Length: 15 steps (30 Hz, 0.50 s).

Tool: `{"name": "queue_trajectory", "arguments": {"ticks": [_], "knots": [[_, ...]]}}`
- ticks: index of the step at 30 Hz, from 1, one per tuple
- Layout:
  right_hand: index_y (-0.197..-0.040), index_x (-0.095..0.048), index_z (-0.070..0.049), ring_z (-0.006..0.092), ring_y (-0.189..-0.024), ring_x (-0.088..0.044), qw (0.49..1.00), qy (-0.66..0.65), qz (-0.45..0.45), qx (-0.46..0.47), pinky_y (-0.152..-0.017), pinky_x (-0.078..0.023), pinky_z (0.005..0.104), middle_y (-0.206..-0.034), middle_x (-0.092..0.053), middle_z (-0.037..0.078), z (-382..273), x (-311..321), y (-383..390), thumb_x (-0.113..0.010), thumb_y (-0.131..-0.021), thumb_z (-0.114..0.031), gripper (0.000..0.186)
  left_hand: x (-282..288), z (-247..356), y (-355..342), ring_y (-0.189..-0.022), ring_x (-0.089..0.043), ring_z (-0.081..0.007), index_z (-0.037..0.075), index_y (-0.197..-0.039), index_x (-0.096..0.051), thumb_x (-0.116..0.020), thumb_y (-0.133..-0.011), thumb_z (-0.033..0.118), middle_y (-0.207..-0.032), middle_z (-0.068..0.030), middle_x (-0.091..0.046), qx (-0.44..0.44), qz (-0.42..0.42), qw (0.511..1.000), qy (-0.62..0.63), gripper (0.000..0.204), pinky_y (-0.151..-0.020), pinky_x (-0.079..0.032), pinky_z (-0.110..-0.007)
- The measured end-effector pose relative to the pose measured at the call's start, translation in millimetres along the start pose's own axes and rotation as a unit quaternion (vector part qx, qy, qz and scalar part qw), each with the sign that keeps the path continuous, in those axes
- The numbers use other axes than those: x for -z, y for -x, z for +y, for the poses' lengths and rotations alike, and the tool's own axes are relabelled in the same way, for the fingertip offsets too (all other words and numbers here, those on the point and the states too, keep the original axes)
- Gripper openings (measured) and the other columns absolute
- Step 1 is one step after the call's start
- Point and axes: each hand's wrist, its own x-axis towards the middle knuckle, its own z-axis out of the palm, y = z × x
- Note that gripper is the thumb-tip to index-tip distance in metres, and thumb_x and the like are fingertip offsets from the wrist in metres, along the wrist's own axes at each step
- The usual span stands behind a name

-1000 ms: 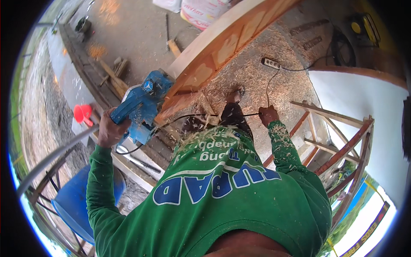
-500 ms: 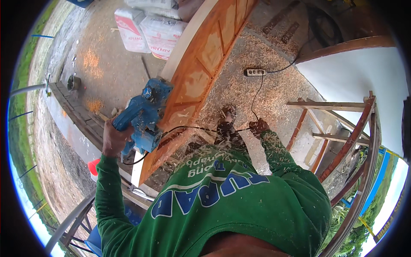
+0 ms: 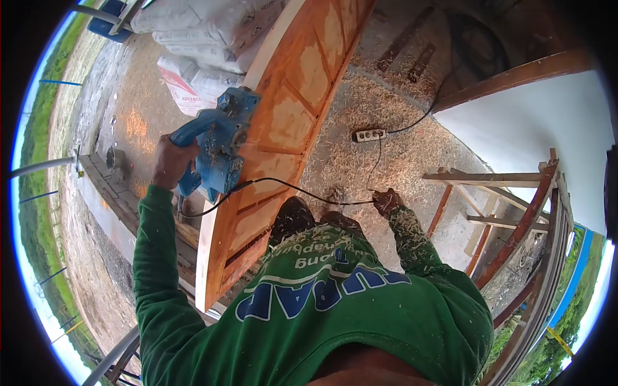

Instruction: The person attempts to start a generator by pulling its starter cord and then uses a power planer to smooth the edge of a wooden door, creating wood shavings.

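Note:
My left hand (image 3: 172,162) is wrapped round the handle of a blue electric planer (image 3: 222,145). The planer rests against the pale upper edge of a reddish-brown wooden door (image 3: 273,154), which stands on its side. Shavings cling to the planer's top. From its rear a black power cord (image 3: 283,182) loops across the door's face to my right hand (image 3: 387,202). There my fingers are closed round the cord, off to the right of the door. Wood dust speckles my right sleeve.
Stacked sacks (image 3: 199,83) lie beyond the door at the left. A white power strip (image 3: 370,135) sits on the shaving-strewn floor. A wooden frame (image 3: 499,206) stands at the right beside a white panel (image 3: 534,116). Low blocks (image 3: 109,186) edge the left.
The planer in my left hand has moved farther along the door's edge, away from me. More cord now stretches across the door, and my right hand still grips it.

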Motion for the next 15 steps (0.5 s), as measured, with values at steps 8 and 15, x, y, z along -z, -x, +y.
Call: {"name": "queue_trajectory", "arguments": {"ticks": [8,15], "knots": [[-0.070,-0.040,-0.010,0.0180,-0.053,-0.046,0.998,-0.046,-0.024,-0.028,-0.054,-0.041,0.0316,-0.057,-0.041,0.006,-4,18,-33,-0.042,-0.074,-0.022,0.013,-23,60,-87,-0.036,-0.042,-0.0094,0.001,-0.062,-0.051,-0.052,-0.061,0.006,-0.048,-0.0025,-0.045,-0.026,-0.019,0.999,0.003,0.005,-0.035,-0.033,-0.023],[-0.074,-0.051,-0.009,0.0221,-0.070,-0.054,0.985,-0.014,-0.165,-0.049,-0.059,-0.043,0.0332,-0.066,-0.054,0.009,-7,45,-81,-0.040,-0.074,-0.018,0.013,-44,102,-152,-0.036,-0.042,-0.0118,-0.002,-0.051,-0.050,-0.052,-0.058,0.009,-0.044,-0.0051,-0.045,-0.046,-0.018,0.999,-0.004,0.012,-0.034,-0.033,-0.026]]}}
